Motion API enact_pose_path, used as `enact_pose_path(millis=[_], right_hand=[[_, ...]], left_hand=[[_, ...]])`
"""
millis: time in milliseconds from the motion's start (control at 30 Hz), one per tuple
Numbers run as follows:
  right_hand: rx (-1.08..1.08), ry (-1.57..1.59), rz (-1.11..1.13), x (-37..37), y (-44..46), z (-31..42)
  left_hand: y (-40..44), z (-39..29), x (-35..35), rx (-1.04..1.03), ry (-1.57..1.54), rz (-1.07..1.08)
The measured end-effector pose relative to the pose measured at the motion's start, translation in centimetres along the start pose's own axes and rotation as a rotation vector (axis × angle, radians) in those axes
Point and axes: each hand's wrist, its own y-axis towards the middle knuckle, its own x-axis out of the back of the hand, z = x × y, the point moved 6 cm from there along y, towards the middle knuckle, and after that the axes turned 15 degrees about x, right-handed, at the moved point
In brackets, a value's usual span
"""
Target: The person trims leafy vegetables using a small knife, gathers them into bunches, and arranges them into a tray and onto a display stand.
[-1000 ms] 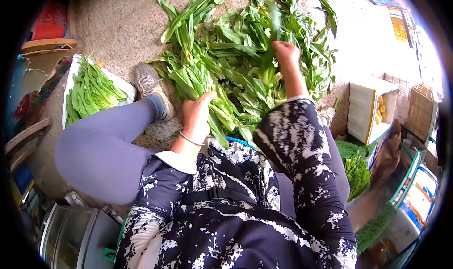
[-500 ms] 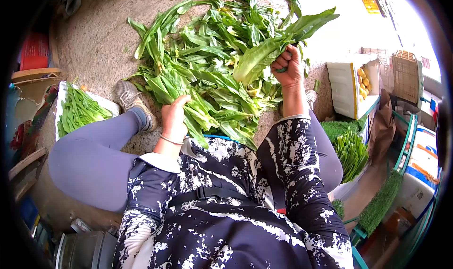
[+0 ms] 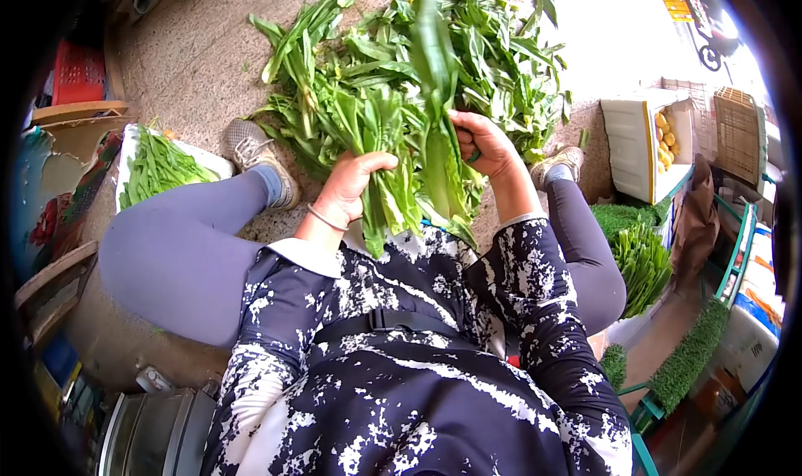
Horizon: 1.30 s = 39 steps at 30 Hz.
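Note:
My left hand (image 3: 357,185) is closed around a bunch of long-leaf lettuce (image 3: 380,171), thumb over the stalks, leaves hanging down toward my lap. Close beside it, my right hand (image 3: 487,144) grips a single long lettuce plant (image 3: 441,163) held upright, its leaf tips pointing away and slightly blurred. A small dark green band shows at the right fingers; I cannot make out what it is. Beyond both hands lies a large loose heap of the same lettuce (image 3: 510,67), spread over the floor between my feet.
At left a white box (image 3: 219,164) holds trimmed greens. On the right stand a foam box (image 3: 628,150) with yellow fruit, a brown wicker basket (image 3: 738,134) and bundled green stalks (image 3: 642,263). A red crate (image 3: 78,73) is at upper left, a metal-sided box (image 3: 154,430) at lower left.
My right hand has come inward and toward me, turning its lettuce from slanting right to upright. My left hand has lifted its bunch and moved right, so the hands are now closer together.

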Motion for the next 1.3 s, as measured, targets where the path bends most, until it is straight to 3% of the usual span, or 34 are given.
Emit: enact_pose_path(millis=[100, 167, 333, 433, 533, 600, 667, 900, 1133, 1300], right_hand=[[-0.095, -0.220, 0.076, -2.6, -0.2, -1.3], [-0.130, -0.223, 0.169, -3.6, 0.1, -1.8], [-0.109, -0.540, 0.032, -4.4, 0.4, -1.2], [0.054, -0.793, -0.023, -4.9, 0.8, -0.3], [0.246, -0.948, -0.115, -5.9, -0.1, 2.5], [0.456, -0.768, -0.390, -4.4, -1.4, 4.2], [0.392, -0.480, -0.454, -4.3, -5.0, 4.8], [-0.026, 0.577, -0.296, -6.2, -8.5, -4.0], [-0.001, 0.773, -0.388, -5.1, -6.6, -5.2], [0.060, 0.552, -0.520, -4.2, -6.4, -5.9]], left_hand=[[-1.8, -0.5, -2.2, 0.155, -0.157, 0.248], [-2.4, -0.7, -2.3, 0.154, -0.153, 0.277], [-2.0, -0.8, -1.8, 0.095, -0.023, 0.309], [-1.1, -0.9, -1.2, -0.050, -0.073, 0.209], [-1.1, -1.4, -1.3, -0.035, -0.203, 0.196], [-1.8, -2.7, -1.9, -0.154, -0.175, 0.236], [-1.6, -3.0, -1.0, -0.219, -0.248, 0.182], [-2.4, -3.6, -1.2, -0.312, -0.229, 0.189], [-2.6, -3.1, -2.4, -0.267, -0.131, 0.235], [-2.7, -2.9, -2.4, -0.276, -0.136, 0.174]])
